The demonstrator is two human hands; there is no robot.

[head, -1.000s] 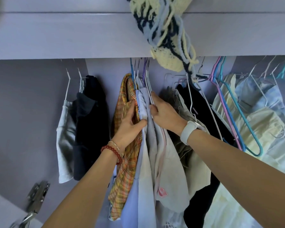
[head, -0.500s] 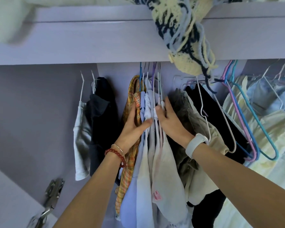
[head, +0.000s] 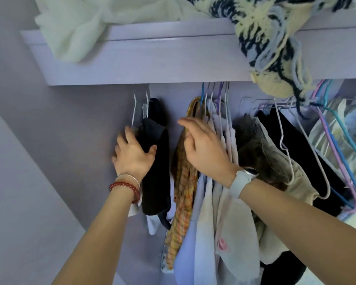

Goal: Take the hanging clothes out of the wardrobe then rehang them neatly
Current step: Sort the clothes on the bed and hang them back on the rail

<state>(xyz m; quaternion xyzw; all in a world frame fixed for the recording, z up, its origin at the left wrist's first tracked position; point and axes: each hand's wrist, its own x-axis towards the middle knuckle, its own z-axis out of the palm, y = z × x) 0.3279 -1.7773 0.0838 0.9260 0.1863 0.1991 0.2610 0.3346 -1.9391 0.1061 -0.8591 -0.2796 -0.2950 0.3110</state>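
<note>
So this is the inside of a lilac wardrobe (head: 60, 124), looking up at the underside of its top shelf (head: 144, 64); a pale cream blanket (head: 86, 23) is bunched on the shelf's left end and a cream-and-navy knitted thing (head: 271, 48) spills over its front edge toward the right, yarn tails dangling down into the hangers.

Below the shelf the hanging clothes run in clumps; far right there's a pale yellow and light blue bunch (head: 341, 128) on pastel hangers (head: 335, 145), then a black garment (head: 296, 145) with a white wire hanger (head: 286, 140) in front of it, then an olive-brown and beige piece (head: 261, 153); in the middle a tight pack of white and pale blue shirts (head: 220, 212) with an orange plaid shirt (head: 183, 194) on its left side; nearest the left wall a dark navy garment (head: 156, 161) hangs with something white mostly hidden behind it.

The left hand (head: 132, 155), wrist wearing a red bead bracelet (head: 125, 187), has its thumb and fingers curled round the upper part of the dark navy garment, gripping it; the right hand (head: 203, 147), with a white watch (head: 240, 182) on the wrist, is up against the top of the plaid shirt, fingers bent and a bit blurred; can't tell if it's actually holding any cloth or just touching.
</note>
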